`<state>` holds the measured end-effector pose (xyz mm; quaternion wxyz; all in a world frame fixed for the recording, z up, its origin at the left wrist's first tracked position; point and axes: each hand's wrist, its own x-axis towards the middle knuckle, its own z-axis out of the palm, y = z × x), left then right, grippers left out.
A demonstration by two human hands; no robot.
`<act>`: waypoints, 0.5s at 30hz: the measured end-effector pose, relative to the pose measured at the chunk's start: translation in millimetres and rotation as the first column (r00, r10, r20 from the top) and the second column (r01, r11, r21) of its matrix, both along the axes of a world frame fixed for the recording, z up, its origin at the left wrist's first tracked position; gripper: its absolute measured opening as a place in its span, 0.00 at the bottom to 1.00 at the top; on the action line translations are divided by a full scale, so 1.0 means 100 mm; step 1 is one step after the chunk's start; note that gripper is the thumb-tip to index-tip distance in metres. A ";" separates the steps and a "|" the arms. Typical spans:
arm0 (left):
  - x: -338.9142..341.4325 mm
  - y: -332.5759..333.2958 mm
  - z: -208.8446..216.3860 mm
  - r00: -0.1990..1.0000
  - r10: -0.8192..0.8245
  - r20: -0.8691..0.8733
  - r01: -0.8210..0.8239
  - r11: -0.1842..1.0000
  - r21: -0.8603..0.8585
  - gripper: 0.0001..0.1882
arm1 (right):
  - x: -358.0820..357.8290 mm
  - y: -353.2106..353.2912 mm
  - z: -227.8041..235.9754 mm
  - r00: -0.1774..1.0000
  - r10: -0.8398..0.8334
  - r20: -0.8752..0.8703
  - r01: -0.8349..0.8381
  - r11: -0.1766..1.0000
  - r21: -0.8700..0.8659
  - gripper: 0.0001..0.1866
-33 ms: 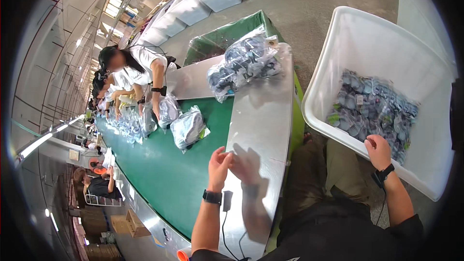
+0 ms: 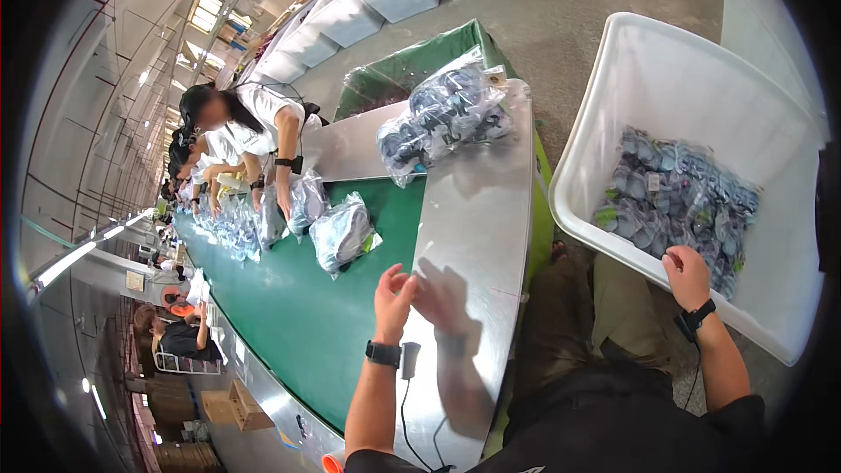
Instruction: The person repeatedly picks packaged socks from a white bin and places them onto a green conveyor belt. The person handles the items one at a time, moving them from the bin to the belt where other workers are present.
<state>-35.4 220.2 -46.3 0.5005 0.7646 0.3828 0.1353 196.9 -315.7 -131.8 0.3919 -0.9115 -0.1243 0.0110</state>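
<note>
6 o'clock: we're holding our left hand (image 2: 394, 302) half-open, empty. 3 o'clock: our right hand (image 2: 689, 277), loosely curled, is sitting by a white rectangular plastic bin (image 2: 670, 79), grip unclear.

Left hand (image 2: 395, 300) empty, fingers loosely curled, above metal tabletop (image 2: 477, 219) edging green belt (image 2: 320, 333). Right hand (image 2: 687, 273) at near rim of white bin (image 2: 692, 79); grip unclear. Clear-bagged grey-blue items (image 2: 670, 197) inside bin. Bagged pile (image 2: 448, 114) on tabletop's far corner. Bagged bundle (image 2: 342, 235) on belt; co-worker's hand (image 2: 284, 196) at another bag (image 2: 307, 203) beside it.
</note>
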 end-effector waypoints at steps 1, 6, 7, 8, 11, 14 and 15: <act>0.00 0.21 -0.07 0.997 0.031 -0.076 -0.018 0.986 0.163 0.30 | 0.00 0.01 0.00 1.000 -0.004 0.013 0.004 1.000 -0.010 0.10; -0.05 1.41 -0.32 0.980 0.195 -0.045 -0.112 0.722 0.683 0.31 | 0.00 0.03 -0.01 1.000 -0.020 0.012 0.020 0.999 -0.024 0.08; -0.08 1.65 -0.35 0.964 0.262 -0.056 -0.130 0.641 0.756 0.31 | 0.00 0.04 -0.02 1.000 -0.024 0.018 0.025 0.999 -0.041 0.08; -0.11 1.88 -0.38 0.952 0.304 -0.024 -0.147 0.528 0.836 0.31 | 0.01 0.04 -0.03 0.999 -0.025 0.028 0.027 0.998 -0.051 0.08; -0.21 2.53 -0.51 0.883 0.470 0.015 -0.355 0.646 0.676 0.35 | 0.02 0.05 -0.06 0.999 -0.037 0.033 0.039 0.997 -0.060 0.07; -0.29 2.89 -0.59 0.835 0.542 -0.094 -0.504 0.822 0.266 0.45 | 0.03 0.04 -0.09 0.998 -0.062 0.010 0.062 0.997 -0.042 0.08; -0.32 2.91 -0.60 0.807 0.582 -0.106 -0.579 0.813 0.055 0.47 | 0.04 0.03 -0.10 0.998 -0.060 0.010 0.061 0.997 -0.050 0.08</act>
